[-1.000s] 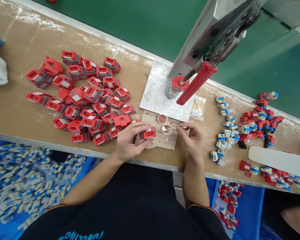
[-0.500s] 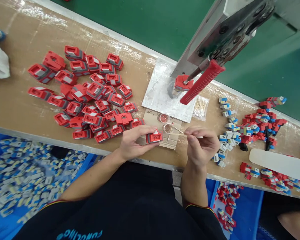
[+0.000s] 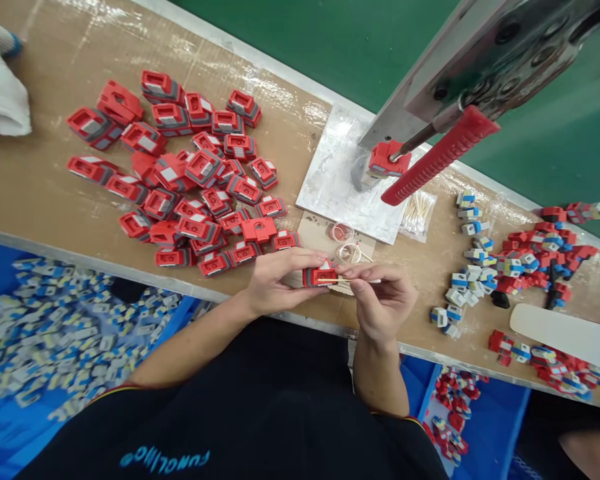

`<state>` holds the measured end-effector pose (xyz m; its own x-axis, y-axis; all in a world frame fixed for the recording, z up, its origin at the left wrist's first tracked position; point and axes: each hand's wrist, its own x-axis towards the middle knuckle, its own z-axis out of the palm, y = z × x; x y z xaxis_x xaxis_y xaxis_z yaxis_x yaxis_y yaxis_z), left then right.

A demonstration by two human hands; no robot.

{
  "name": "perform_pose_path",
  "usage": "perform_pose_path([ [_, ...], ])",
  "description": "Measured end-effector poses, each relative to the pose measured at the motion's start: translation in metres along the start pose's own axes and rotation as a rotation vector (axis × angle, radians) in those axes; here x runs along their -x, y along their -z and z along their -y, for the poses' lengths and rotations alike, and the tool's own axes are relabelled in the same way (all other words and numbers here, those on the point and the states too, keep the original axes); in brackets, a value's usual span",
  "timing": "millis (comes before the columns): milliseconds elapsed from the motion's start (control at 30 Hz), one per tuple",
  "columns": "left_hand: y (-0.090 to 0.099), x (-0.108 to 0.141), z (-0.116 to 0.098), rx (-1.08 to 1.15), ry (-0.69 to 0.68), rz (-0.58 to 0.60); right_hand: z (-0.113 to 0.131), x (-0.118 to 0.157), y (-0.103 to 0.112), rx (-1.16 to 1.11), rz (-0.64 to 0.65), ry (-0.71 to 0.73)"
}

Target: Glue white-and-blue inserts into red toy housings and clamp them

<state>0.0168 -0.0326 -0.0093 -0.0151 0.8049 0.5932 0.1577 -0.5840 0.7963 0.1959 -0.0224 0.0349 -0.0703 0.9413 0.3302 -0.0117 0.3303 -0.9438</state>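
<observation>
Between the thumb and fingers of my left hand [image 3: 280, 280] is a red and grey plastic part [image 3: 316, 276], its recessed face up. My right hand [image 3: 384, 297] pinches a thin cotton swab [image 3: 365, 281], whose tip lies over the recess of that part. Just beyond my hands, a small round dish with reddish contents [image 3: 341, 232] and a second clear dish [image 3: 349, 253] sit on a piece of cardboard [image 3: 310, 233]. Many similar red and grey parts [image 3: 200, 167] are spread to the left.
A press with a red handle [image 3: 440, 157] stands over a metal plate [image 3: 330, 173], with a bag of swabs [image 3: 419, 215] beside it. Blue and white pieces [image 3: 473, 277] lie right. A white glove [image 3: 3, 87] is far left. Blue bins [image 3: 495, 413] stand below the table.
My right hand has moved left and brought the swab from beside the dishes onto the red part. My left hand still holds the part. The whole view has shifted slightly.
</observation>
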Motion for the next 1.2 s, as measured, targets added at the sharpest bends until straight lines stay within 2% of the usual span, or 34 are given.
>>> perform_pose_path([
  [233, 0.001, 0.0, -0.001, -0.004, -0.004, 0.007, 0.002, -0.001, 0.0, -0.005, 0.026, 0.035],
  [567, 0.002, -0.001, -0.002, 0.0, -0.005, 0.025, 0.003, 0.0, -0.003, 0.078, -0.014, 0.123],
  [867, 0.003, 0.002, 0.0, -0.017, 0.006, 0.01, 0.004, 0.0, 0.004, 0.332, 0.0, 0.366],
  [1067, 0.003, 0.001, 0.0, -0.07, -0.014, 0.007, 0.008, -0.003, 0.014, 0.453, 0.003, 0.442],
  [1200, 0.002, 0.001, 0.0, -0.064, -0.009, -0.002, 0.011, -0.006, 0.013, 0.473, 0.026, 0.464],
])
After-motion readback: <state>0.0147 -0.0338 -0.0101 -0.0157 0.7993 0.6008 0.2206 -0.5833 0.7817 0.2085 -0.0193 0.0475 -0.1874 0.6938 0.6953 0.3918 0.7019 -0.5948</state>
